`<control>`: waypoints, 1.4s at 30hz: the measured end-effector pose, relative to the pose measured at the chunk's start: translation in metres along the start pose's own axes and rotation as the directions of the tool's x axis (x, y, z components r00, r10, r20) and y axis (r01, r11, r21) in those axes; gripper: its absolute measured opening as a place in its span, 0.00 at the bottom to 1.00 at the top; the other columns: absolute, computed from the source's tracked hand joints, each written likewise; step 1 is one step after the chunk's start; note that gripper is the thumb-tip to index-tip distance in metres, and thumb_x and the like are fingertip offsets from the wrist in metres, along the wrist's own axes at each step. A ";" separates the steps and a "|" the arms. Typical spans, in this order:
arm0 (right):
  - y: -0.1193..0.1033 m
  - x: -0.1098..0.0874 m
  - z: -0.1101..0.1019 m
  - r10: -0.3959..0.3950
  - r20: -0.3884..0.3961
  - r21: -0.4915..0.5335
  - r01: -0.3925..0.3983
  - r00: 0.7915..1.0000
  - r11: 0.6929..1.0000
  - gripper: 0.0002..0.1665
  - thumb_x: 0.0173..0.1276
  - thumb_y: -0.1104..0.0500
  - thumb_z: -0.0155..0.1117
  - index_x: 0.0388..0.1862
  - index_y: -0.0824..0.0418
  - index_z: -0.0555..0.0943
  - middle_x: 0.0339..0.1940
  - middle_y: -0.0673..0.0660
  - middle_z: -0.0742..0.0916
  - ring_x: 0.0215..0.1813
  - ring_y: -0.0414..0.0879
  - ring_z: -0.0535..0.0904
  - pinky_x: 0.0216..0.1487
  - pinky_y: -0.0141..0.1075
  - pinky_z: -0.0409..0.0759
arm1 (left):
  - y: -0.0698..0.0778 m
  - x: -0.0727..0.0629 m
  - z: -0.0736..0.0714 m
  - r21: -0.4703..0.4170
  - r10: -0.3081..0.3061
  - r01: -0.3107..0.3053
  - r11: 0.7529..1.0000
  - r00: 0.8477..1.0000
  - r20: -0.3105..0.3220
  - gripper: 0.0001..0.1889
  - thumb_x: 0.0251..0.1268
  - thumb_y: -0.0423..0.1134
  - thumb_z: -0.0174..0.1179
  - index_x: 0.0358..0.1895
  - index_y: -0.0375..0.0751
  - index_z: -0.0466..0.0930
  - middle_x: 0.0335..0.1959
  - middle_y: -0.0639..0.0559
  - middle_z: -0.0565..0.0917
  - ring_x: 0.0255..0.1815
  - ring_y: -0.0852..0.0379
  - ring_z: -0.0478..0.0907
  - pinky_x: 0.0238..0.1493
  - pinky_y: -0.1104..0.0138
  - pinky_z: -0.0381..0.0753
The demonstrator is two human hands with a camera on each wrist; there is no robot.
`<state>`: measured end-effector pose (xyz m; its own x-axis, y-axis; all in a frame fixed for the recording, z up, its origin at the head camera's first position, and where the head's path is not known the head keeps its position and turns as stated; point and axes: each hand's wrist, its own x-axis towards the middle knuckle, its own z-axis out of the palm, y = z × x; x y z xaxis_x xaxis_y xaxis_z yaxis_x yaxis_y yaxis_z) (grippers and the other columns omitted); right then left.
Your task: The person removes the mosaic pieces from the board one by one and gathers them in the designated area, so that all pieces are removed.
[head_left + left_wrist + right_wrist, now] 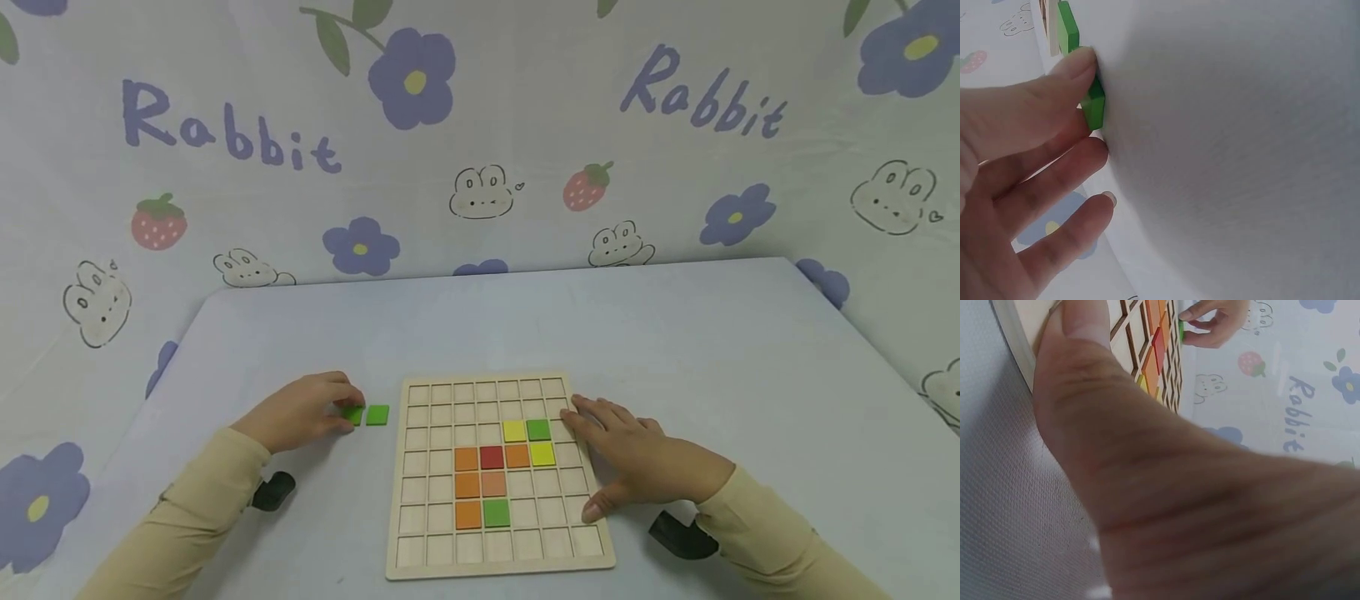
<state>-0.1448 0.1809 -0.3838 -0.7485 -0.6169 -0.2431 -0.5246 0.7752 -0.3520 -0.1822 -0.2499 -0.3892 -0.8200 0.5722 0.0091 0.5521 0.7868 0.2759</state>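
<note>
My left hand (307, 410) pinches a green square tile (1094, 106) between thumb and fingers, low at the tabletop left of the board. A second green tile (377, 415) lies just right of it, close to the board. The pale wooden grid board (429, 550) holds several coloured tiles in its squares: orange tiles (467, 484) in a column, a red tile (491, 457), yellow tiles (513, 431), a salmon tile (493, 483) and green ones. With fingers spread, my right hand (637, 454) rests on the board's right edge, thumb lower down on the same side.
A white cloth-covered table (495, 325) lies under everything. Behind it hangs a cloth backdrop (540, 108) printed with rabbits, flowers and strawberries. Dark wrist-worn devices (684, 536) show beneath both forearms.
</note>
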 end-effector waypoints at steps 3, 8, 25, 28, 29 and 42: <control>0.001 0.000 0.000 0.001 0.001 -0.006 -0.001 1.000 1.000 0.68 0.43 0.27 0.68 0.76 0.58 0.53 0.77 0.63 0.55 0.74 0.68 0.50 0.57 0.70 0.61 | 0.002 0.000 -0.001 -0.001 -0.011 0.011 1.000 1.000 0.012 0.16 0.52 0.35 0.70 0.46 0.40 0.82 0.38 0.56 0.81 0.42 0.56 0.79 0.48 0.59 0.79; 0.001 -0.002 0.000 -0.007 -0.003 -0.003 0.007 1.000 1.000 0.68 0.44 0.28 0.68 0.76 0.58 0.53 0.77 0.64 0.55 0.74 0.68 0.50 0.56 0.71 0.61 | 0.004 0.000 -0.003 -0.005 -0.018 0.018 1.000 1.000 0.020 0.16 0.53 0.36 0.70 0.47 0.39 0.82 0.39 0.55 0.80 0.43 0.55 0.80 0.48 0.58 0.79; 0.004 -0.001 0.000 -0.003 -0.010 -0.005 0.003 1.000 1.000 0.68 0.42 0.27 0.68 0.76 0.58 0.53 0.77 0.63 0.55 0.74 0.67 0.50 0.57 0.70 0.60 | 0.024 0.017 -0.023 -0.020 -0.023 0.023 1.000 1.000 -0.001 0.24 0.58 0.38 0.67 0.59 0.42 0.74 0.49 0.46 0.77 0.49 0.48 0.77 0.49 0.55 0.79; 0.004 -0.001 0.002 -0.003 -0.011 0.010 0.003 1.000 1.000 0.68 0.42 0.27 0.68 0.76 0.58 0.53 0.77 0.63 0.55 0.74 0.68 0.51 0.57 0.71 0.60 | 0.045 0.032 -0.026 -0.045 0.018 -0.019 0.999 1.000 -0.025 0.22 0.62 0.40 0.64 0.59 0.43 0.74 0.49 0.47 0.77 0.49 0.49 0.77 0.49 0.56 0.78; 0.005 -0.001 0.002 -0.003 -0.012 0.015 0.003 1.000 1.000 0.68 0.42 0.27 0.68 0.76 0.58 0.53 0.77 0.63 0.55 0.74 0.68 0.51 0.57 0.71 0.60 | 0.053 0.038 -0.026 -0.044 0.042 -0.043 0.998 0.999 -0.025 0.20 0.63 0.41 0.63 0.58 0.44 0.75 0.48 0.48 0.78 0.49 0.50 0.77 0.49 0.57 0.79; 0.006 -0.003 0.001 0.025 -0.003 0.020 -0.025 1.000 0.999 0.68 0.42 0.28 0.69 0.76 0.57 0.53 0.77 0.62 0.54 0.75 0.67 0.50 0.60 0.71 0.57 | 0.116 0.107 -0.002 -0.075 0.303 -0.297 0.952 0.949 0.090 0.14 0.68 0.40 0.58 0.53 0.41 0.79 0.45 0.49 0.82 0.43 0.55 0.79 0.46 0.64 0.78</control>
<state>-0.1455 0.1870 -0.3863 -0.7627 -0.5970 -0.2490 -0.4974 0.7873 -0.3642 -0.2056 -0.0979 -0.3544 -0.5969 0.8023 0.0060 0.7580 0.5615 0.3318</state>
